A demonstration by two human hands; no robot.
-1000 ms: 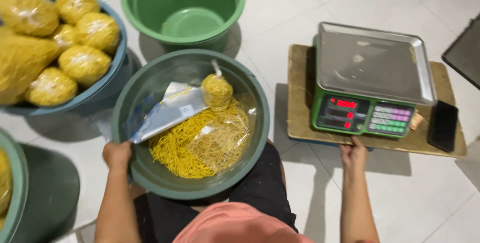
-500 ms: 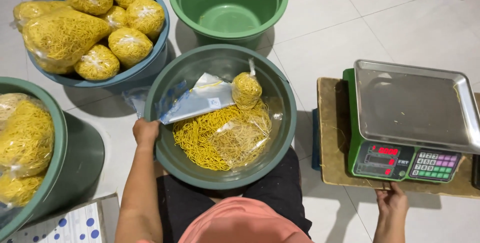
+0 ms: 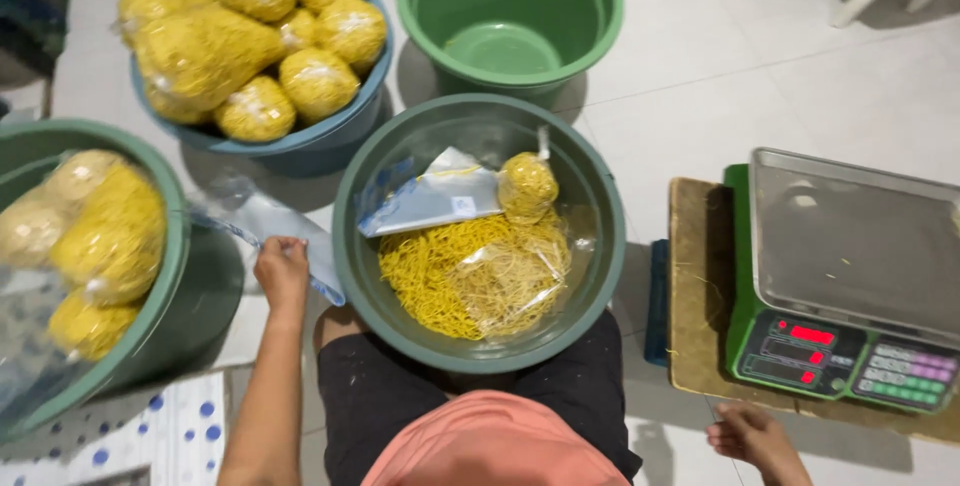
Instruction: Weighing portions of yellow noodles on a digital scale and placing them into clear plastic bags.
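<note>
My left hand (image 3: 282,268) had come off the rim of the grey-green basin (image 3: 600,196) in my lap and was now closed on the edge of a clear plastic bag (image 3: 262,221) lying on the floor just beside it, w/ fingers pinching the film. A sec ago that hand sat on the basin edge, so the bag pickup was the new bit; I judged it meant a fresh bag being readied for the loose yellow noodles (image 3: 455,266) in the basin. My right hand (image 3: 752,438) had dropped lower, near the wooden board (image 3: 695,286) under the green scale (image 3: 850,286), not touching it; fingers curled, holding nothing as far as I could tell. The scale pan looked bare.

One tied noodle bag (image 3: 527,186) sat inside the basin next to a flat packet of bags (image 3: 432,204). Filled bags were piled in the blue tub (image 3: 330,141) and the green tub at left (image 3: 175,246); the green bucket (image 3: 510,16) beyond held none.
</note>
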